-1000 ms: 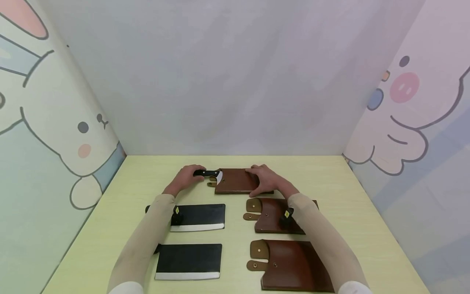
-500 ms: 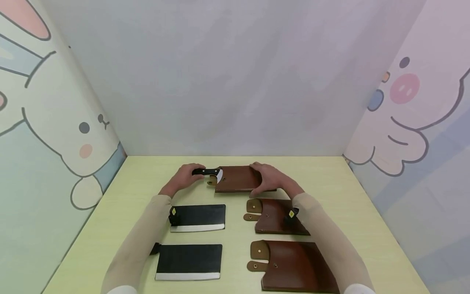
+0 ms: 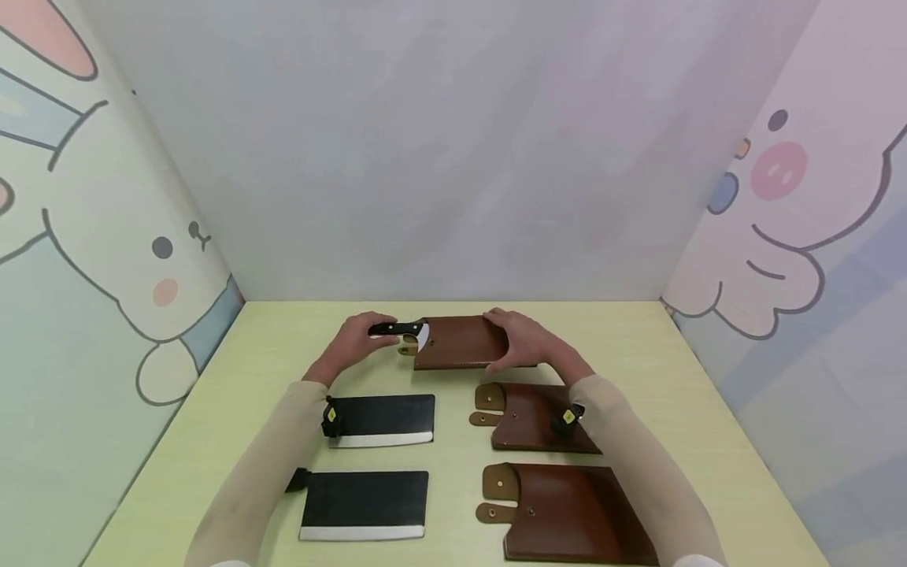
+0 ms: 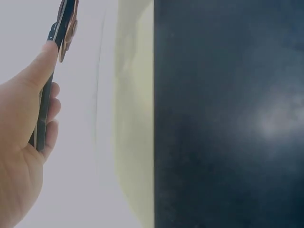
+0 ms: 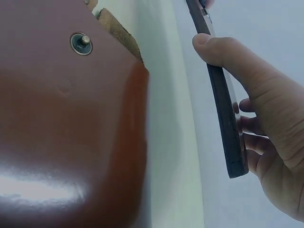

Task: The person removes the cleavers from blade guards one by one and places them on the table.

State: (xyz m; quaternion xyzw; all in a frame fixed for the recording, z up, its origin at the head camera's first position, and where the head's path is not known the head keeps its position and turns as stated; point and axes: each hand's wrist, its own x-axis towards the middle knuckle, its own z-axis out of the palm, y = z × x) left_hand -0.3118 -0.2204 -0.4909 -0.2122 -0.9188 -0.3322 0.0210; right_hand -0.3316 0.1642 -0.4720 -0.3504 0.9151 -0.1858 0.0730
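Observation:
At the back of the table, a cleaver (image 3: 398, 328) sits with most of its blade inside a brown leather sheath (image 3: 464, 343). Its black riveted handle and a bit of pale blade stick out on the left. My left hand (image 3: 349, 344) grips the handle; the left wrist view shows the thumb on one side of the cleaver's handle (image 4: 45, 102) and fingers on the other. My right hand (image 3: 530, 345) holds the sheath's far right end between thumb and fingers. Seen edge-on in the right wrist view, the sheath (image 5: 223, 114) is tilted. Its strap and flap hang unfastened at the left end.
Two black-bladed cleavers lie flat under and beside my left arm, a farther one (image 3: 390, 416) and a nearer one (image 3: 364, 504). On the right are two more leather sheaths, a farther one (image 3: 524, 417) and a nearer one (image 3: 567, 512), their straps loose. Printed walls enclose the table.
Both hands have moved slightly up and away with the sheathed cleaver. My right hand has also shifted a little rightward. The other cleavers and sheaths stay put.

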